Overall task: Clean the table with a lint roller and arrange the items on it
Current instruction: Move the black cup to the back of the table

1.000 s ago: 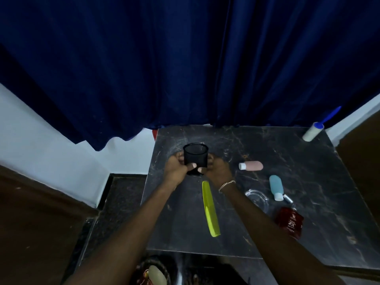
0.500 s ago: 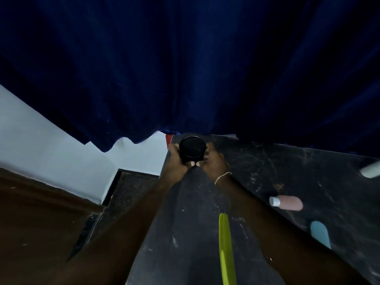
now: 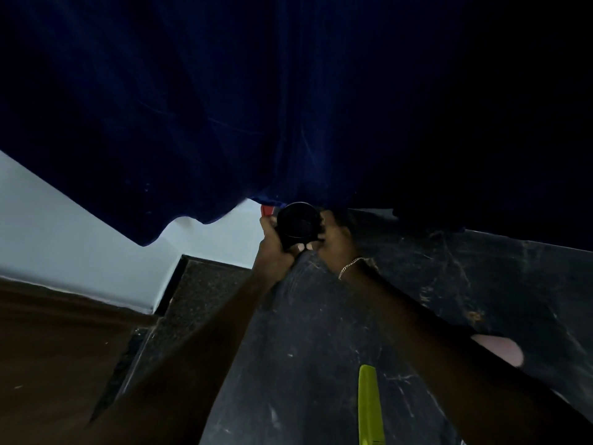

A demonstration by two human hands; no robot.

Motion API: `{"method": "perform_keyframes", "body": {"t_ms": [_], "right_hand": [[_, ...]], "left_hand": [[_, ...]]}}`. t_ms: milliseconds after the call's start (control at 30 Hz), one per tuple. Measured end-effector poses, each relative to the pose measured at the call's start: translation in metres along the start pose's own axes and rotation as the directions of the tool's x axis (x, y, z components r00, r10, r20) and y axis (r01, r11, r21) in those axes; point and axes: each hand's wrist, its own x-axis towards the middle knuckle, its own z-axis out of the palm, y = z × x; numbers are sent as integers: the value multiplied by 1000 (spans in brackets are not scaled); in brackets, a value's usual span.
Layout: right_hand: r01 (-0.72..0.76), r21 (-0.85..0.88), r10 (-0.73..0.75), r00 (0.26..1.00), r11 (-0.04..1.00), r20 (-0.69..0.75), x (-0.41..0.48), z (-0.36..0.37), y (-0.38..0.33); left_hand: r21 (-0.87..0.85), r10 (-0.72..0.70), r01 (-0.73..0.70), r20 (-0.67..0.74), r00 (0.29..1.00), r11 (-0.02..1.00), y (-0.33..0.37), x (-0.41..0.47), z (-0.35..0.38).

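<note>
A black mesh cup [image 3: 298, 224] sits at the far left corner of the dark marble table [image 3: 321, 348], right under the curtain's hem. My left hand [image 3: 272, 239] grips its left side and my right hand [image 3: 337, 236], with a thin bracelet on the wrist, grips its right side. A yellow-green comb [image 3: 369, 409] lies on the table near the bottom edge of the view. A pink bottle [image 3: 500, 348] lies at the right, partly hidden behind my right forearm. The lint roller is out of view.
A dark blue curtain [image 3: 256, 107] hangs over the table's far edge. A small red thing [image 3: 265, 210] shows just behind the cup. Left of the table are a white wall [image 3: 80, 248], a dark speckled ledge [image 3: 199, 290] and a brown surface [image 3: 57, 348].
Both hands carried the cup from mid-table to the far left corner. The view swung left and closer, so the blue bottle, glass dish, red bottle and lint roller dropped out of sight.
</note>
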Motion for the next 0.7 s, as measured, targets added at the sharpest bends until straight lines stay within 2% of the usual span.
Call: {"method": "perform_keyframes", "body": {"t_ms": [133, 233, 333, 500, 600, 700], "right_hand": [[1, 35, 0, 1000, 999, -18, 1, 4, 1], [-20, 55, 19, 999, 998, 27, -2, 1, -3], [-47, 32, 46, 998, 998, 46, -12, -7, -6], [-59, -39, 58, 998, 998, -16, -62, -25, -11], [-33, -102, 27, 998, 994, -63, -106, -35, -12], [28, -195, -42, 997, 980, -69, -150, -44, -11]], "left_hand": [[28, 3, -2, -6, 1000, 1000, -4, 3, 1], [44, 1, 0, -11, 1000, 999, -2, 0, 0], [53, 13, -13, 1, 1000, 999, 1, -11, -4], [-2, 11, -11, -46, 999, 1000, 6, -55, -17], [152, 119, -108, -69, 991, 982, 4, -95, -29], [429, 234, -200, -25, 972, 881, -2, -134, -34]]}}
